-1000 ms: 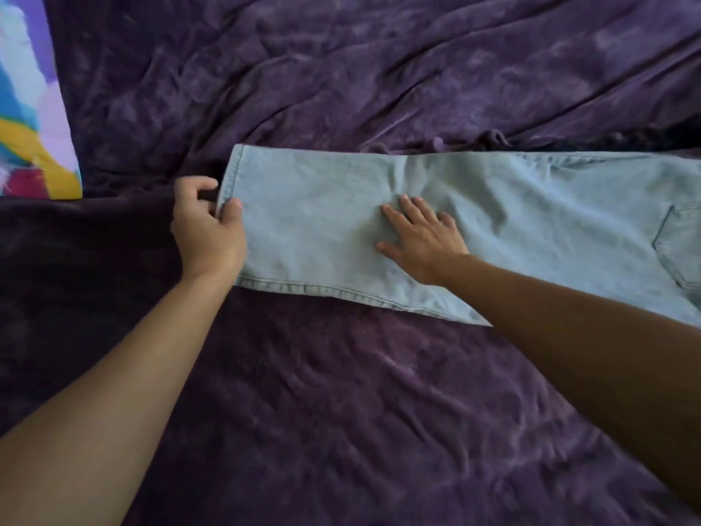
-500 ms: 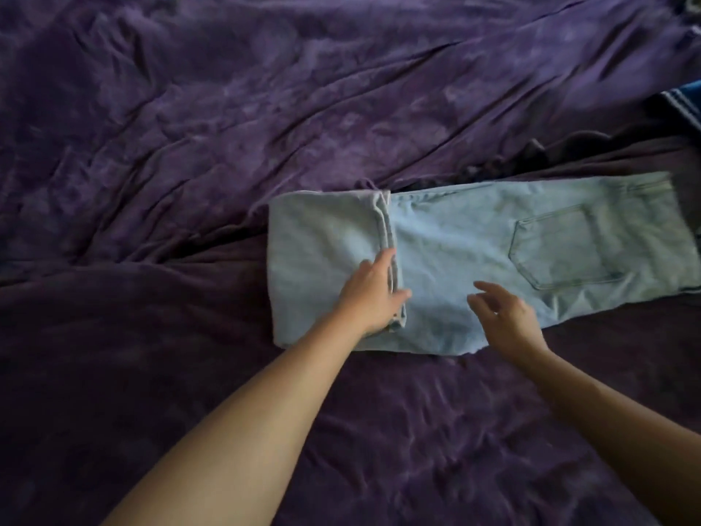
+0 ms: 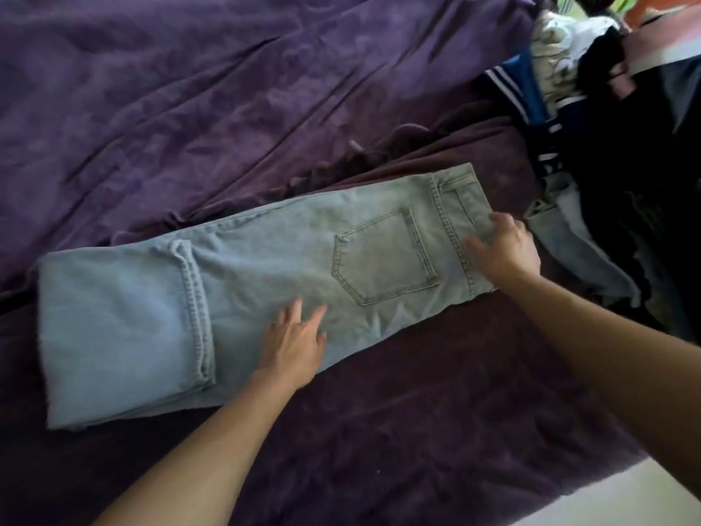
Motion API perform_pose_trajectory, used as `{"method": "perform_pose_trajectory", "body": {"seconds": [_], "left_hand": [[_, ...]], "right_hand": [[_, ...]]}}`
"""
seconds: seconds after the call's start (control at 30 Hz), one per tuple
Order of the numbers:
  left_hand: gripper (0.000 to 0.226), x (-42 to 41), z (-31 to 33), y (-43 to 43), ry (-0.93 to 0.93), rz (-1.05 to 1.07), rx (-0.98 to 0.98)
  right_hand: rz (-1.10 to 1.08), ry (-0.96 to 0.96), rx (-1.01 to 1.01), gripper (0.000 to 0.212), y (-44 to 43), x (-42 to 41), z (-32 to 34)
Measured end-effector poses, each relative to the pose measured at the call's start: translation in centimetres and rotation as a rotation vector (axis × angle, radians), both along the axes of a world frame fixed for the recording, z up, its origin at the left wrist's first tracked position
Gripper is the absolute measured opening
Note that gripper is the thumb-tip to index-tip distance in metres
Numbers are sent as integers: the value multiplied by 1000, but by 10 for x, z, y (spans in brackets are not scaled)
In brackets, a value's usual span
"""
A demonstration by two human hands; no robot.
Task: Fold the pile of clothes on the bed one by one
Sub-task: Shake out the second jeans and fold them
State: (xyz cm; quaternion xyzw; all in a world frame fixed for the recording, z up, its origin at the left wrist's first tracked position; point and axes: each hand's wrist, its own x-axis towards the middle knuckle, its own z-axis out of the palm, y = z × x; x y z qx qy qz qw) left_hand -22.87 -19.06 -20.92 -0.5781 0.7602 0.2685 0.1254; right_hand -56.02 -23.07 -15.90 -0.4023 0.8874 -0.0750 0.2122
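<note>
— In the upper right of the frame, what is that heap?

— A pile of clothes: dark pieces, a blue one with white stripes, something cream on top. A pale grey garment spills from it, just beside the waistband of the jeans.

— Does anything lie over the jeans?

— Only the two hands. The jeans stretch flat across the middle of the frame, leg ends at the left folded back so the hem lies on top, back pocket facing up.

— And the hands?

— The left hand rests flat on the denim at the lower edge, fingers straight and slightly spread, holding nothing. The right hand is on the waistband at the right end; it is blurred, so I cannot tell whether it pinches the cloth or merely presses.

— The surface?

— A rumpled purple blanket covers the bed, lighter in the upper left, darker below. A strip of pale floor shows in the lower right corner.
</note>
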Motion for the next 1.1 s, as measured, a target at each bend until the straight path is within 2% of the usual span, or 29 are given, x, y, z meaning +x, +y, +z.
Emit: {"method": "perform_pose_trajectory", "body": {"seconds": [0.1, 0.17, 0.23, 0.3, 0.4, 0.5, 0.57, 0.63, 0.7, 0.77, 0.83, 0.93, 0.97, 1.0, 1.1], "left_hand": [[51, -18, -15, 8, -79, 1, 123], [52, -17, -17, 11, -114, -4, 146], [51, -11, -11, 11, -95, 2, 161], [48, -4, -1, 9, -53, 38, 171], [39, 7, 21, 6, 51, 205, 174], [31, 24, 40, 5, 98, 358, 88], [28, 42, 52, 7, 100, 420, 36], [28, 63, 59, 13, 116, 481, -3], [25, 85, 63, 22, 157, 564, -26], [21, 106, 64, 33, 197, 635, -37], [18, 123, 60, 43, 214, 661, -60], [16, 145, 53, 53, 207, 696, -77], [15, 149, 50, 55, 193, 695, -91], [14, 151, 48, 55, 179, 684, -115], [27, 148, 41, 49, 25, 594, -217]], "right_hand": [[-113, -187, 73, 88, -20, -25, -16], [-170, -249, 102, 93, -27, -32, -20], [-228, -378, 138, 79, -33, -38, -13], [-233, -614, 214, 60, -37, -44, 6], [-75, -833, 265, 49, -41, -34, 52], [93, -914, 175, 33, -45, 12, 95], [196, -840, 73, 22, -45, 58, 112], [330, -651, 17, 20, -46, 109, 113], [418, -478, 44, 27, -49, 160, 101], [481, -383, 124, 38, -50, 211, 78], [561, -420, 263, 52, -45, 254, 51], [459, -819, 455, 69, -25, 285, 22], [436, -863, 431, 68, -20, 281, 14], [446, -823, 352, 62, -16, 272, 9], [365, -475, 29, 35, -16, 220, -2]]}}
